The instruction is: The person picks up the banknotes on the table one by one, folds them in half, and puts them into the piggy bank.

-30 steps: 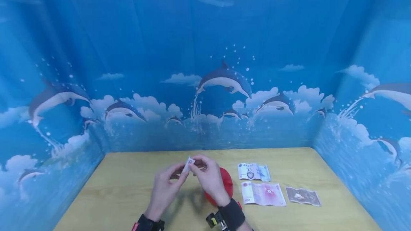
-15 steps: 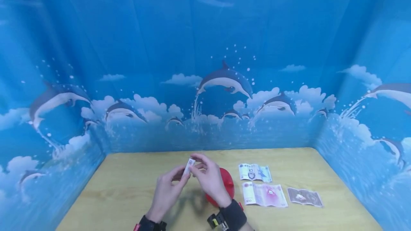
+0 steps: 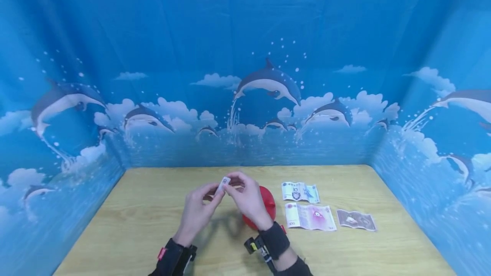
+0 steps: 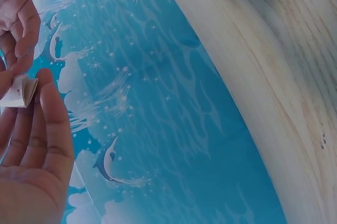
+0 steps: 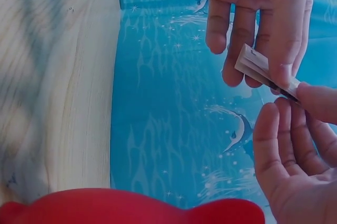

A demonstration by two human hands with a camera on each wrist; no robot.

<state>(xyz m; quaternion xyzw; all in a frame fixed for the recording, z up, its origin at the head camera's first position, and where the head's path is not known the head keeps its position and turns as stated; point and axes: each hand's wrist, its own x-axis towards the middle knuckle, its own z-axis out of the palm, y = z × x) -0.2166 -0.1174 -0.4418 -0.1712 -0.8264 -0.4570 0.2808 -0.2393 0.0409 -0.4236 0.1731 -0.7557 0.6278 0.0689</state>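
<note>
A small banknote (image 3: 224, 183) folded into a narrow strip is held up over the table between both hands. My left hand (image 3: 196, 213) pinches it from the left, with the other fingers stretched out beneath. At its other end, thumb and fingers of my right hand (image 3: 250, 201) grip it too. The folded layers of the banknote (image 5: 257, 66) show at its end in the right wrist view. Behind the right hand stands a rounded, glossy red object (image 3: 270, 199), partly covered by that hand; its smooth red edge (image 5: 110, 205) fills the bottom of the right wrist view.
On the right of the wooden table (image 3: 142, 220) lie three creased notes: a blue-grey 10 note (image 3: 300, 192), a pink 100 note (image 3: 310, 217) and a dark grey-brown note (image 3: 356, 219). A blue dolphin-print curtain (image 3: 180, 156) encloses the table's back and sides.
The folded note has turned between the fingers, so more of its printed face shows. The head view has tipped downward, shifting everything slightly up. Both hands keep their grip.
</note>
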